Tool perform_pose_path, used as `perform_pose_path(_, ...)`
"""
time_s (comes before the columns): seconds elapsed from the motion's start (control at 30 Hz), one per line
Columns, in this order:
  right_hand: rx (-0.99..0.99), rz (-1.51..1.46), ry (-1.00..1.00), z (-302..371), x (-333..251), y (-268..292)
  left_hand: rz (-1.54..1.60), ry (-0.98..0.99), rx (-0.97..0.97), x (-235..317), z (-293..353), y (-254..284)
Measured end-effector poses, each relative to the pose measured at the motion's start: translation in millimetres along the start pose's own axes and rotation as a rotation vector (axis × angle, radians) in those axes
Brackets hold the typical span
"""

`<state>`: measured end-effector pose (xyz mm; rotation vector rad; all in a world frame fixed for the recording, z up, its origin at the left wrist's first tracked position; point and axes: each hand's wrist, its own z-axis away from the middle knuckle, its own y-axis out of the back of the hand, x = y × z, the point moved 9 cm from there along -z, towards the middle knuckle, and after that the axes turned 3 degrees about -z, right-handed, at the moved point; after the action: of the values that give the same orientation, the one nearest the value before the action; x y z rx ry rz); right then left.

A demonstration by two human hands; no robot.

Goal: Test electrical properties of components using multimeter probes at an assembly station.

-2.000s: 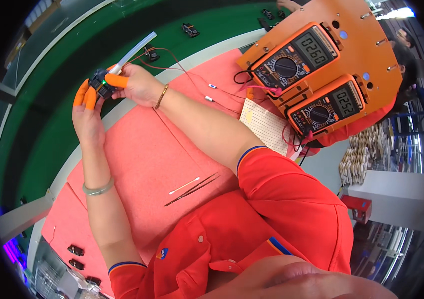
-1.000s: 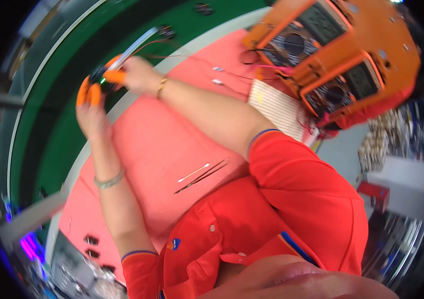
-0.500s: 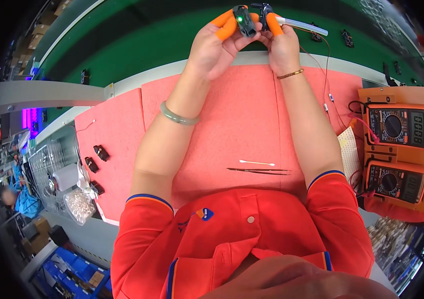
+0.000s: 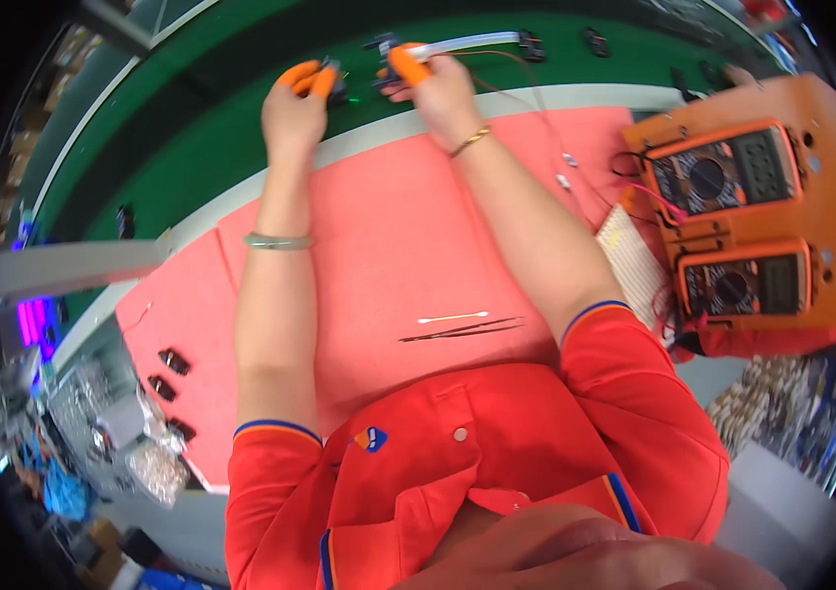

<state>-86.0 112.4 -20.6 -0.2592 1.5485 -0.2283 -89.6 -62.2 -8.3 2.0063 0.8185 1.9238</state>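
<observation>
Over the green surface my left hand (image 4: 292, 116), with orange finger cots, is closed on a small black device (image 4: 337, 90), blurred and partly hidden by the fingers. A faint green glow shows beside it. My right hand (image 4: 434, 90), apart from the left and also in orange cots, grips a dark clip-like fixture (image 4: 383, 61). A whitish translucent tube (image 4: 472, 43) sticks out rightward from this hand, and a thin reddish wire (image 4: 506, 90) runs from there toward the bench's right side.
Pink mats (image 4: 388, 216) cover the bench, with a cotton swab (image 4: 452, 318) and dark tweezers (image 4: 457, 331) near me. Several black parts (image 4: 174, 361) lie at left. Two orange multimeters (image 4: 722, 175) stand on a board at right. More black units (image 4: 596, 41) sit on the green surface.
My hands have drawn apart, taking the black device away from the fixture in my right hand. My left hand is turned over more, and the whole view has shifted and tilted.
</observation>
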Motion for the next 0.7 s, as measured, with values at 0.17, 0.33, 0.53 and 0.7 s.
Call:
perform_pose_path(0.17, -0.057, 0.230, 0.069, 0.2, -8.2, -6.3, 0.018, -0.316, 0.231, 58.3, 21.1, 6.0)
perform_pose_path(0.33, -0.015, 0.783, 0.087, 8.1, -37.8, -6.4, 0.654, -0.053, -0.208, 44.0, 28.7, -45.9)
perform_pose_path(0.53, -0.497, 1.672, 0.309, 78.9, -136.9, -78.1, 0.521, -0.179, -0.114, 32.9, 36.5, -25.0)
perform_pose_path(0.7, -0.468, 1.323, 0.467, 98.5, -205.1, -97.6, 0.582, -0.121, -0.113, 46.8, 43.6, -35.7)
